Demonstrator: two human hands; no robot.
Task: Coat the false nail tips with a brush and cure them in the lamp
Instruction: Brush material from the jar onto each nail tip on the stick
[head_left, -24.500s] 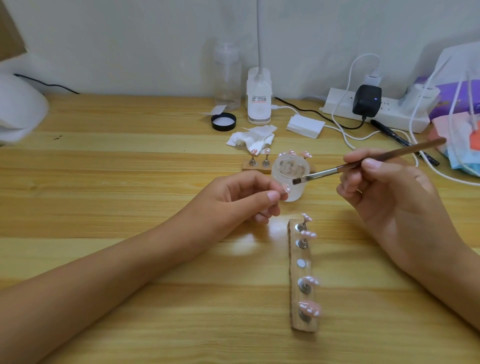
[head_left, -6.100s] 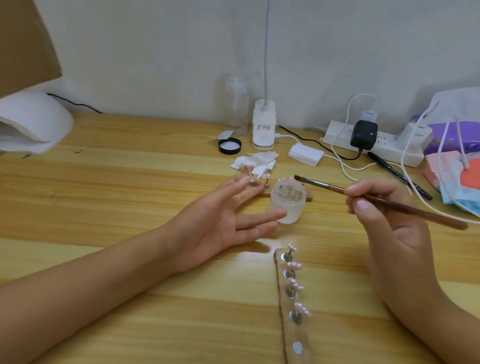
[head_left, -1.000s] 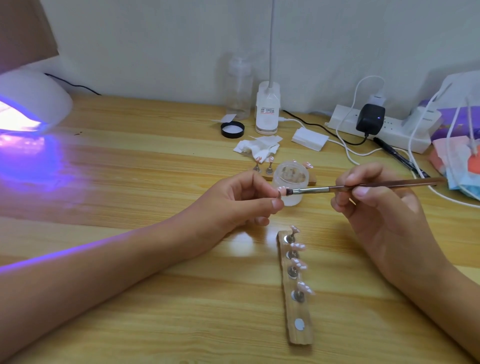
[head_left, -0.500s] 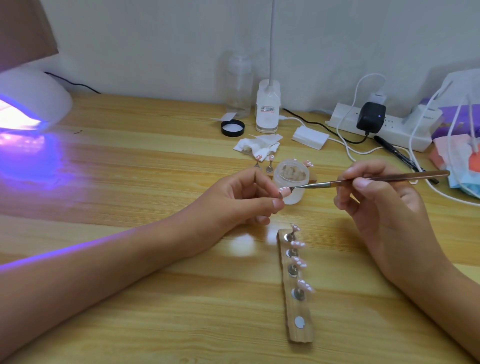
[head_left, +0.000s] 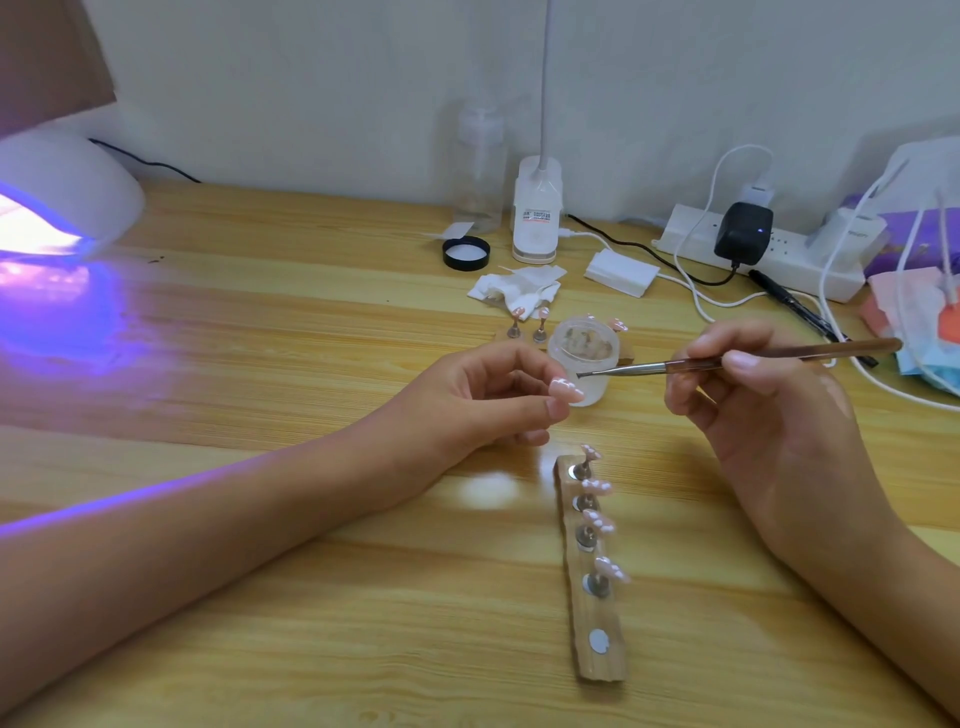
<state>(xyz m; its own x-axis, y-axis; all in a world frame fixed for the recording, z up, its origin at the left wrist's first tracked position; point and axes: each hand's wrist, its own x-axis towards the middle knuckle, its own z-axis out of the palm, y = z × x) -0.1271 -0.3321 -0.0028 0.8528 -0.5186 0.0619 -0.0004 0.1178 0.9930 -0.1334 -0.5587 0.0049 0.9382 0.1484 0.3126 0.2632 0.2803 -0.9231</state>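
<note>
Nearest to me on the tabletop (head_left: 260, 623) lies the wooden strip (head_left: 597, 670). Four pink tips (head_left: 598, 521) stand on its pegs and one bare magnet (head_left: 598, 642) shows at the near end. I judge that this empty place belongs to the tip now in hand.

A little farther, my left hand (head_left: 467, 410) pinches one nail tip (head_left: 567, 391) between its fingers (head_left: 553, 408). My right hand (head_left: 763, 431) grips the brush (head_left: 753, 358), with the bristles just beside that tip. If they touch it, I cannot tell. So I think the coating of this tip is in progress.

Behind the hands stands the jar (head_left: 584, 358), and behind it a second stand (head_left: 527, 332) carries more tips. Which of all these are already coated I cannot say.

At far left the lamp (head_left: 67, 192) glows violet, but its inside is hidden. By my judgement, this coat must be finished and the tip then cured.
</note>
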